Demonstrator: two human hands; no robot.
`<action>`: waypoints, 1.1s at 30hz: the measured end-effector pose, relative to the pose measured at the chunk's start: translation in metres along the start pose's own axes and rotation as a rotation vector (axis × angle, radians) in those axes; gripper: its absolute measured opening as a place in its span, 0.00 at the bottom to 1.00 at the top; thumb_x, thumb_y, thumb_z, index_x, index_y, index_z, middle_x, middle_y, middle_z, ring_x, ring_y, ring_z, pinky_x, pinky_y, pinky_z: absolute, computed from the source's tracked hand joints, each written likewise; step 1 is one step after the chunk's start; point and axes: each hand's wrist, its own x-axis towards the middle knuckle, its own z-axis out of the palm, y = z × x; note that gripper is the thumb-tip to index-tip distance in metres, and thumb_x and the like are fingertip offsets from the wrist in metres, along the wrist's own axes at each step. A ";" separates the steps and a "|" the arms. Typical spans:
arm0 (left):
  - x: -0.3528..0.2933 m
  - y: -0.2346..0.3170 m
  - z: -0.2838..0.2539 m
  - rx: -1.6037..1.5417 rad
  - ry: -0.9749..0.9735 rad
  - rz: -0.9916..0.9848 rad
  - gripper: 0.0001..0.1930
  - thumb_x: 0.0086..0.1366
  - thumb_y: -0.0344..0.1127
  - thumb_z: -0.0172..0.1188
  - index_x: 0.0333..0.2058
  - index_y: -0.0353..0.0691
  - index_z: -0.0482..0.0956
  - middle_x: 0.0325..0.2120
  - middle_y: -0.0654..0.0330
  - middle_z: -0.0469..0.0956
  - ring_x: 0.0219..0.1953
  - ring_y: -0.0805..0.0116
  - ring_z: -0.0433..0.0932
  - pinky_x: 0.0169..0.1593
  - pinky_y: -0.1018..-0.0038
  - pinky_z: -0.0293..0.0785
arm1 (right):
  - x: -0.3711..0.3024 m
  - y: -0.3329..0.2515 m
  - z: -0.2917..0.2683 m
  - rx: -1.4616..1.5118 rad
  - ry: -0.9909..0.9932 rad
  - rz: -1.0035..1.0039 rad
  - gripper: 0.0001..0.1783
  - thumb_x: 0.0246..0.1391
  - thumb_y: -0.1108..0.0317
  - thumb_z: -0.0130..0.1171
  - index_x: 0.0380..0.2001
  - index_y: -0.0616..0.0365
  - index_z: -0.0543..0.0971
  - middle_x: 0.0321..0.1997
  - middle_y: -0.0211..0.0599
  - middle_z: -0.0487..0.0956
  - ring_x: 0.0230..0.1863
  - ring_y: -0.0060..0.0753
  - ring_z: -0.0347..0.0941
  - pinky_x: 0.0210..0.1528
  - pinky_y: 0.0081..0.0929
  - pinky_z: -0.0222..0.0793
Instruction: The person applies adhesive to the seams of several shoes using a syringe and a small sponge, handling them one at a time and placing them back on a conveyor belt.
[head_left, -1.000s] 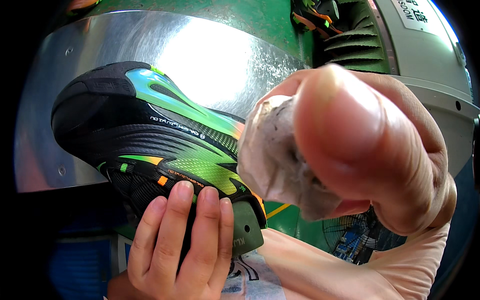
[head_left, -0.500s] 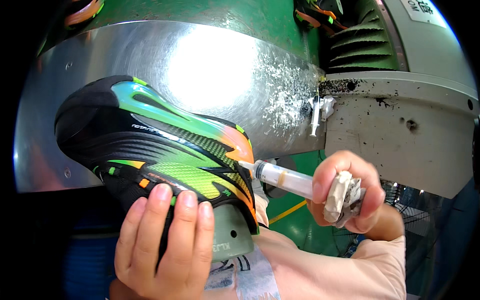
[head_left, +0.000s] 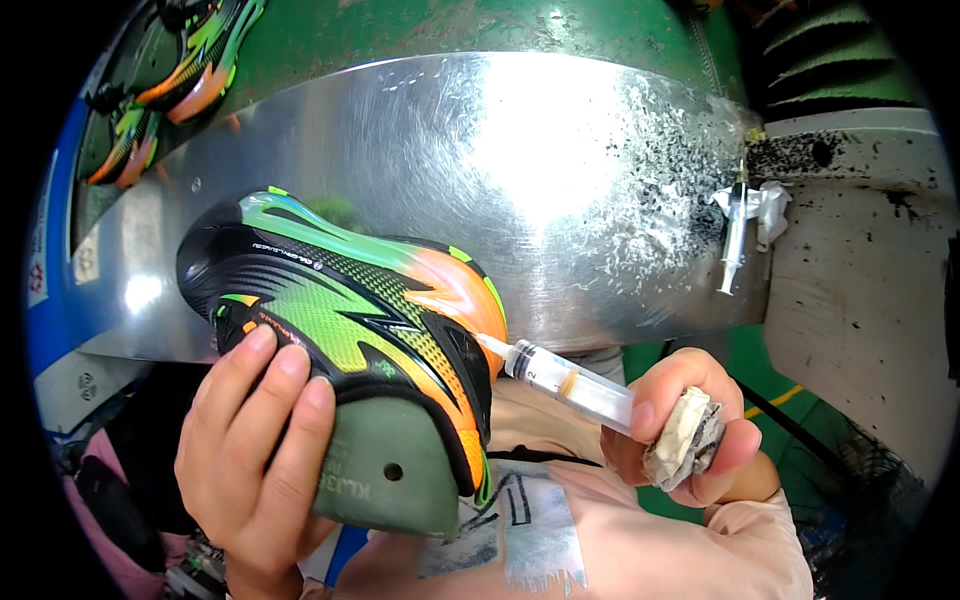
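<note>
A black, green and orange sports shoe (head_left: pixel 350 290) lies on its side, with a dark green shoe last (head_left: pixel 390 470) showing in its opening. My left hand (head_left: pixel 255 440) grips it from below, fingers wrapped over the upper near the tongue. In my right hand (head_left: pixel 680 430) is a clear plastic syringe (head_left: pixel 570 385), closed in by the fingers. A lump of whitish, soiled wrapping (head_left: pixel 685 440) covers the syringe's rear end. The nozzle touches or nearly touches the shoe's heel side, along the sole seam; exact contact cannot be told.
Behind the shoe runs a shiny metal plate (head_left: pixel 420 130) with whitish residue at its right. A second syringe (head_left: pixel 735 235) hangs there by a crumpled white scrap (head_left: pixel 770 213). More shoes (head_left: pixel 200 65) stand on the green belt (head_left: pixel 400 30) at the far left. A grey machine panel (head_left: pixel 860 260) borders the right.
The view has shifted, bringing more shoes in at the far left. The shoe is turned a little, its heel tilted lower, and the syringe tip stays at the heel side.
</note>
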 end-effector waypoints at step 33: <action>0.179 -0.057 -0.019 -0.384 -0.291 -0.395 0.27 0.50 0.39 0.65 0.47 0.30 0.73 0.32 0.52 0.79 0.39 0.60 0.76 0.50 0.70 0.67 | 0.023 -0.012 -0.051 0.002 0.183 -0.583 0.34 0.56 0.43 0.53 0.49 0.67 0.67 0.34 0.35 0.76 0.31 0.20 0.72 0.33 0.16 0.68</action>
